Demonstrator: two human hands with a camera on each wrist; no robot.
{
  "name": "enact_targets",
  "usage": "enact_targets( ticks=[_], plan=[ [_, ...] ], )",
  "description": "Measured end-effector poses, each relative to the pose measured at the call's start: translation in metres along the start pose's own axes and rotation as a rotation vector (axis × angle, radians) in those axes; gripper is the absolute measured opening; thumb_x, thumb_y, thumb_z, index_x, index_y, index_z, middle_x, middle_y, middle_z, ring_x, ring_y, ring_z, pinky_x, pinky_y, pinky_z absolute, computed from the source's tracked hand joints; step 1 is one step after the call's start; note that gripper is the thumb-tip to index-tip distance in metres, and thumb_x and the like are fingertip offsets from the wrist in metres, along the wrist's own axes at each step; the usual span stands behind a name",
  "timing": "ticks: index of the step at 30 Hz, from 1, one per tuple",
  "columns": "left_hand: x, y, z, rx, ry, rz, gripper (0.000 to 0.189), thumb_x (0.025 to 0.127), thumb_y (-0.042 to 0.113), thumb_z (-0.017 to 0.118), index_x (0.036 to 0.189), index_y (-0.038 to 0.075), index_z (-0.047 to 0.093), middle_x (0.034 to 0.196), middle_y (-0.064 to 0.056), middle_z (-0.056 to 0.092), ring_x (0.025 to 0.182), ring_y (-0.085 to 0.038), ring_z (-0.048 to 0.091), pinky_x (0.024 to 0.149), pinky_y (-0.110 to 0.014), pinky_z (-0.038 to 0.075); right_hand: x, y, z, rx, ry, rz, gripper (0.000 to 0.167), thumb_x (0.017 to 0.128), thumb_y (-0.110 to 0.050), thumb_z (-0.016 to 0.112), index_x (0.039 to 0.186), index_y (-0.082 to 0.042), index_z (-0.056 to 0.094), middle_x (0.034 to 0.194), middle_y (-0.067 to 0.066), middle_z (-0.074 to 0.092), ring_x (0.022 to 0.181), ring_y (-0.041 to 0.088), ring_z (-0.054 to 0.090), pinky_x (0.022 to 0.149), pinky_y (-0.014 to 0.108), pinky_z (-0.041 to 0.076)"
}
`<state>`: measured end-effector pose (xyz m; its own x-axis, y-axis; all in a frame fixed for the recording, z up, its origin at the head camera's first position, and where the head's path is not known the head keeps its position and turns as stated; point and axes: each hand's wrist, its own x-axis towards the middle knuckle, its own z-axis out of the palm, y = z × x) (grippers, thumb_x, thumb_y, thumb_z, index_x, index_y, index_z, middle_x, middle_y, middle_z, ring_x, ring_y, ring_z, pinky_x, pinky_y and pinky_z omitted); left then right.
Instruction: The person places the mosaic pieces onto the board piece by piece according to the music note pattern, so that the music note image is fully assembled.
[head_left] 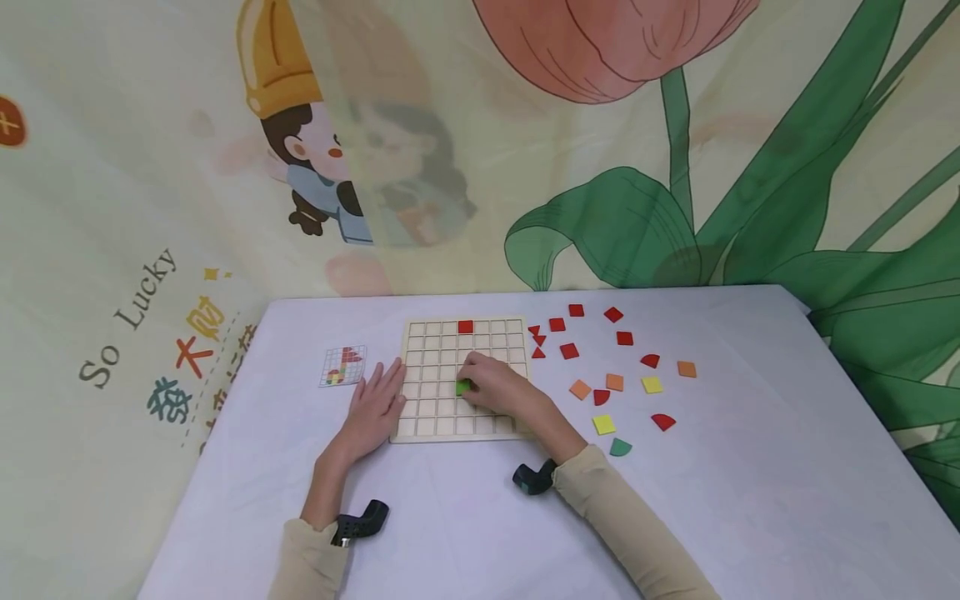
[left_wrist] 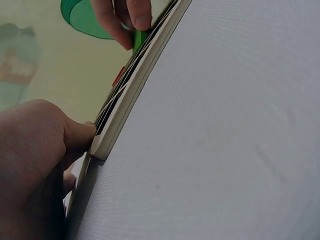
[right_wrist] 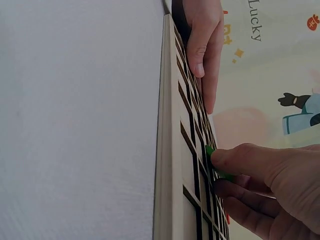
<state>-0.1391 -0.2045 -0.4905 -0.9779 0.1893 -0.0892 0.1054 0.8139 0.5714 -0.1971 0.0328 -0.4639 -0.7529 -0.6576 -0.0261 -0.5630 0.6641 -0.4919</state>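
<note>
Sleeves (head_left: pixel 626 525) in beige reach forward over the white surface (head_left: pixel 442 517), black cameras (head_left: pixel 362 521) strapped at both wrists. The left hand (head_left: pixel 378 400) lies with its fingers straight and slightly spread, touching the wooden grid board (head_left: pixel 429 356) along its left edge. The right hand (head_left: pixel 495 383), its forearm slanting in from the right, pinches a green tile (head_left: pixel 462 387) at the board's middle. Beyond, a red square tile (head_left: pixel 466 327) sits in the far row.

- A curtained-off spot is shown; whether it is set within a home or a studio cannot be told.
- A white-covered surface (head_left: pixel 450 517) is backed by printed hangings (head_left: pixel 172 167).
- The hangings are decorated with a tulip (head_left: pixel 615 42), a cartoon figure (head_left: pixel 307 142) and "So Lucky" lettering (head_left: pixel 144 288).
</note>
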Motion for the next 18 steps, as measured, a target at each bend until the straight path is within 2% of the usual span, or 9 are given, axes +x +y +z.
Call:
enact_targets(
  ticks=[8,14,18],
  plan=[
    [0.0004,0.0017,-0.0014,-0.004,0.003,0.012,0.055,0.104,0.021,0.036,0.155,0.007,0.021,0.164,-0.010,0.015,0.152,-0.038,0.003,0.120,-0.059,-0.004,-0.0007,0.0009,0.0013,-0.051,0.020,-0.006,0.016,0.089,-0.016,0.070,0.104,-0.011,0.074,0.101,0.001,0.066,0.092,0.014,0.059,0.084,0.028,0.052],
    [-0.0009,0.0018,-0.0023,-0.005,0.007,0.012,0.055,0.104,0.020,0.036,0.154,0.006,0.021,0.164,-0.011,0.015,0.152,-0.039,0.003,0.119,-0.060,-0.004,-0.0033,-0.0032,0.0002,-0.080,-0.022,0.010,0.020,0.091,-0.016,0.067,0.108,-0.012,0.076,0.114,0.003,0.065,0.104,0.018,0.055,0.084,0.028,0.052],
    [-0.0010,0.0025,-0.0015,-0.007,0.008,0.011,0.054,0.103,0.020,0.036,0.154,0.005,0.022,0.164,-0.011,0.016,0.152,-0.039,0.003,0.119,-0.061,-0.004,-0.0068,-0.0024,-0.0058,-0.065,-0.045,0.022,0.026,0.092,-0.017,0.065,0.116,-0.012,0.072,0.125,0.006,0.061,0.115,0.021,0.053,0.094,0.031,0.051]
  ],
)
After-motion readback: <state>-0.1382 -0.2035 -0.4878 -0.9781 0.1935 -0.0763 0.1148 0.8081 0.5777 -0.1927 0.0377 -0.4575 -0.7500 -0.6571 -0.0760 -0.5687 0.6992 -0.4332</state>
